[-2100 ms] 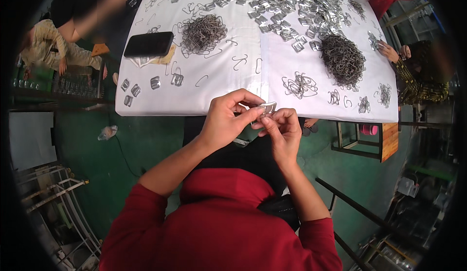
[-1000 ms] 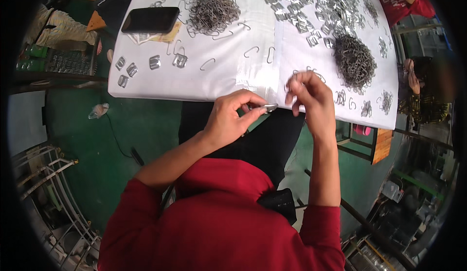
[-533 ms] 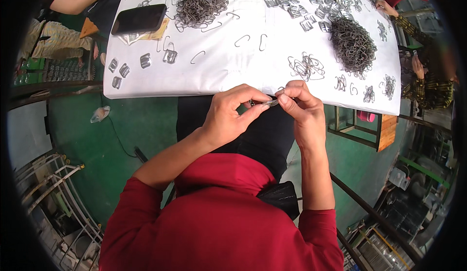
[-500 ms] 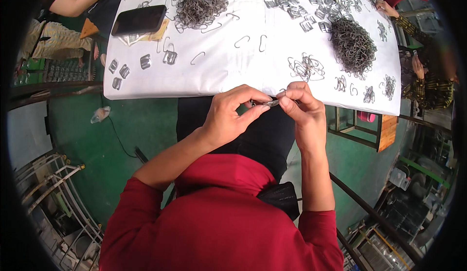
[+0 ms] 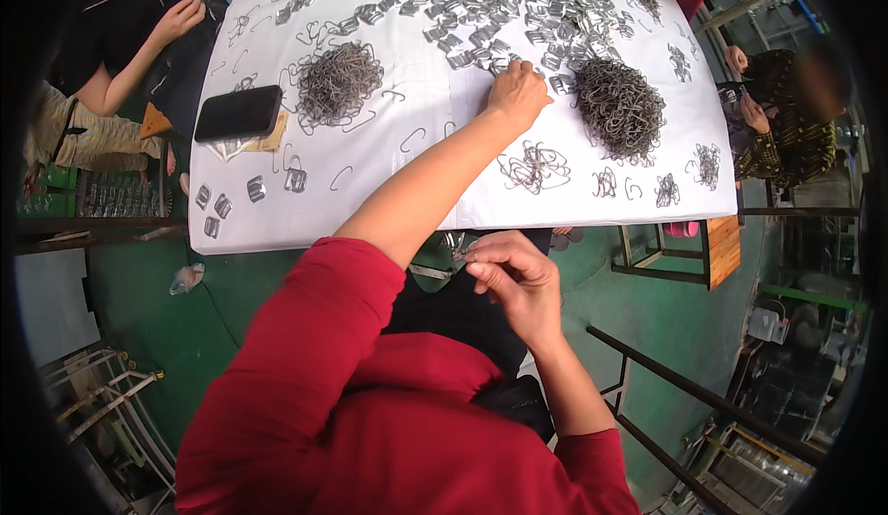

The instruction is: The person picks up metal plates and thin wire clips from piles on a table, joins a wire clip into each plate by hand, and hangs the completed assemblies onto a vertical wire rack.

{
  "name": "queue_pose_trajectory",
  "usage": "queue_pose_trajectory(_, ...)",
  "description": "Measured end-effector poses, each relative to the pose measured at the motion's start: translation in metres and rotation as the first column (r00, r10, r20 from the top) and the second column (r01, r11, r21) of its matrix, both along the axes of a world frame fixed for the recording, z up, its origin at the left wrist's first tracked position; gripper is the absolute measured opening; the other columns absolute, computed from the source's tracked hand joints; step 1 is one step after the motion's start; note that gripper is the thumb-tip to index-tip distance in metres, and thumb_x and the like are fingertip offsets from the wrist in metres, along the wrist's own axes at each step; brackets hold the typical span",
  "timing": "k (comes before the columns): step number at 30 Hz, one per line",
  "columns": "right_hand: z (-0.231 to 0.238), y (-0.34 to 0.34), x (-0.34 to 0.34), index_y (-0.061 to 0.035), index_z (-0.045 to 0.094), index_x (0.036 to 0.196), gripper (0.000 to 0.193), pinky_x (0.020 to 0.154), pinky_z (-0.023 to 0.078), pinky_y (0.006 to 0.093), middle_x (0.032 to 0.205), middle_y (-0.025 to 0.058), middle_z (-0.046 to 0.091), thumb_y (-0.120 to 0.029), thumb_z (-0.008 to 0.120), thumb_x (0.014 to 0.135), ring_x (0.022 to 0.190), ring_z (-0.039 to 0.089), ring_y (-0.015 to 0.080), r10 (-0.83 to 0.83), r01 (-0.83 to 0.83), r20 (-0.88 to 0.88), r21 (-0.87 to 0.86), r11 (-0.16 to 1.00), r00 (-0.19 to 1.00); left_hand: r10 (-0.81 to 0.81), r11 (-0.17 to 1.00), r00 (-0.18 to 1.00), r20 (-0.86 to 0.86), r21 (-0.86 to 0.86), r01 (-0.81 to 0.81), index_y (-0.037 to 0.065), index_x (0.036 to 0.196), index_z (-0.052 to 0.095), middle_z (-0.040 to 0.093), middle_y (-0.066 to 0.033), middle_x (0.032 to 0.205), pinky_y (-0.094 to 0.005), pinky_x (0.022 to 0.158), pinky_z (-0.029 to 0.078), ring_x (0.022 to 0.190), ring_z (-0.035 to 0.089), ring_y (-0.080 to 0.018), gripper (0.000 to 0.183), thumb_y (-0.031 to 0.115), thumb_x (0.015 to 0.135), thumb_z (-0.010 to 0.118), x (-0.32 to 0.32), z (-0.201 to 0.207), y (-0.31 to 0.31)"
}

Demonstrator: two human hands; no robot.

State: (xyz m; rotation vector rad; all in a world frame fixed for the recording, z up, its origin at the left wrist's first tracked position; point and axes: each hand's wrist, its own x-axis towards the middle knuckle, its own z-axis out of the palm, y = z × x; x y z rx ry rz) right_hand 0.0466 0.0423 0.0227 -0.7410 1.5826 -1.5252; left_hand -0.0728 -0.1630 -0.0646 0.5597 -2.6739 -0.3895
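Note:
My left hand (image 5: 520,94) is stretched out over the white table, fingers curled down at the near edge of a spread of flat silvery metal buckles (image 5: 481,20); its fingertips and anything in them are hidden. In front of my lap, below the table's front edge, my right hand (image 5: 520,284) pinches a wire hook (image 5: 457,247) between thumb and fingers. Right of my left hand rises a dense heap of dark wire hooks (image 5: 618,112). A looser bunch of hooks (image 5: 536,165) lies nearer to me.
Another hook heap (image 5: 339,82) and a black phone (image 5: 239,113) on papers lie on the table's left side. Several single buckles (image 5: 256,187) sit at the front left. Co-workers' hands (image 5: 190,6) are busy at the left and right sides. A wooden stool (image 5: 721,251) stands at right.
My hands have parted. The left has moved from in front of me, away across the table to the buckles; the right has dropped slightly nearer my lap. The view has shifted.

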Motion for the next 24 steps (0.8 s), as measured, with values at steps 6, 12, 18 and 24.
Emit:
queue_pose_trajectory(6,-0.012,0.001,-0.001,0.0015,0.064,0.087,0.006,0.057,0.049,0.0209,0.089,0.0070,0.063,-0.001,0.061,0.083,0.071,0.060,0.0097,0.067,-0.066,0.067,-0.009,0.998,0.996,0.089,0.968,0.995,0.046,0.231,-0.097,0.000,0.086,0.063,0.064,-0.0217,0.083,-0.0415,0.071,0.051,0.078,0.064,-0.0341,0.018,0.007,0.070,0.059,0.013,0.011,-0.017)
queue_pose_trajectory(12,-0.022,-0.004,0.001,0.0020,0.064,0.088,0.006,0.061,0.049,0.0209,0.084,0.0063,0.064,-0.002,0.061,0.083,0.073,0.061,0.0095,0.019,-0.015,0.051,-0.065,0.998,0.999,0.098,0.612,0.974,-0.205,0.784,0.103,0.000,0.083,0.065,0.066,-0.0074,0.079,-0.0278,0.066,0.049,0.074,0.063,-0.0158,0.023,0.020,0.074,0.070,0.135,0.033,-0.004)
queue_pose_trajectory(18,-0.025,-0.012,0.003,-0.0004,0.051,0.091,0.012,0.061,0.051,0.0224,0.085,0.0105,0.065,0.000,0.060,0.084,0.074,0.064,0.0138,-0.057,0.070,0.136,-0.092,0.993,0.989,0.252,0.094,0.941,-0.226,0.974,0.208,-0.002,0.094,0.062,0.064,-0.0077,0.086,-0.0234,0.068,0.047,0.079,0.060,-0.0119,0.016,0.009,0.082,0.064,0.216,0.051,0.043)
queue_pose_trajectory(24,-0.027,-0.018,0.010,-0.0043,0.041,0.087,0.021,0.061,0.052,0.0232,0.085,0.0132,0.064,0.002,0.060,0.083,0.074,0.065,0.0170,-0.062,0.079,0.187,-0.082,0.994,0.980,0.309,0.119,0.895,-0.321,0.947,0.299,-0.003,0.094,0.061,0.064,-0.0064,0.088,-0.0232,0.073,0.048,0.080,0.059,-0.0096,0.012,0.001,0.083,0.062,0.239,0.063,0.064)
